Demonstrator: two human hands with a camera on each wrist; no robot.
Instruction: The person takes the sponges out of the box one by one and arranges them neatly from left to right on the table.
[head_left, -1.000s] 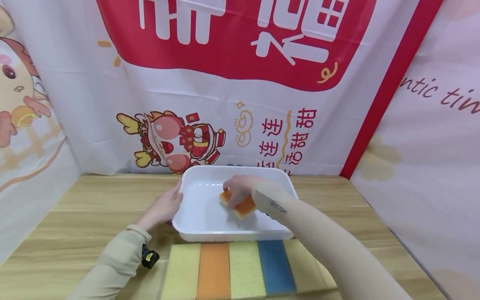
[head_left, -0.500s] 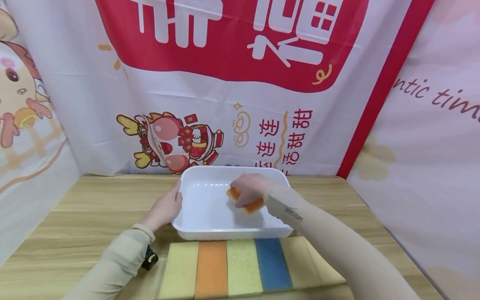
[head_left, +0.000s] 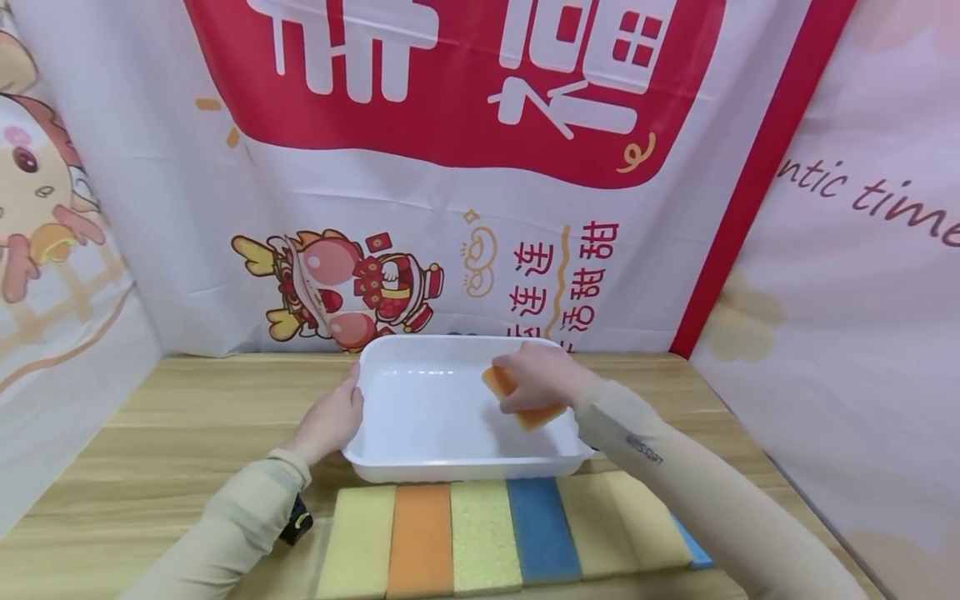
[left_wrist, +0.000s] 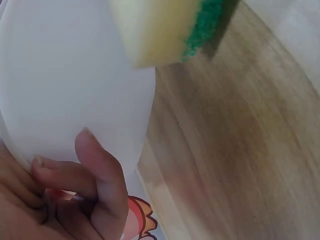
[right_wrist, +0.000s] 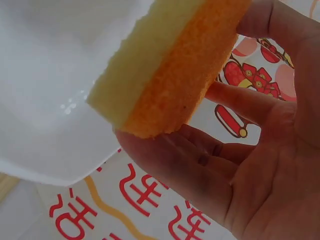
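Observation:
A white rectangular basin (head_left: 431, 421) stands at the back of the wooden table, against the printed cloth. My left hand (head_left: 330, 419) holds its left side; in the left wrist view bent fingers (left_wrist: 102, 170) lie against the white wall (left_wrist: 65, 75). Over the right part of the basin my right hand (head_left: 542, 377) pinches a sponge (head_left: 538, 417). Seen by the right wrist camera, this sponge (right_wrist: 167, 65) has an orange layer and a thicker pale yellow one, with thumb and fingers at its edges.
Before the basin lies a row of sponges: pale yellow (head_left: 360, 537), orange (head_left: 422, 537), yellow (head_left: 485, 537), blue (head_left: 545, 533) and tan (head_left: 600, 525). A light blue edge (head_left: 693, 546) shows beside my right forearm. One yellow sponge (left_wrist: 160, 30) has green backing. Cloth walls (head_left: 225, 317) border the table.
My right hand has moved to the right within the basin, carrying the orange sponge. More of the right end of the sponge row shows. My left hand stays at the basin's left side.

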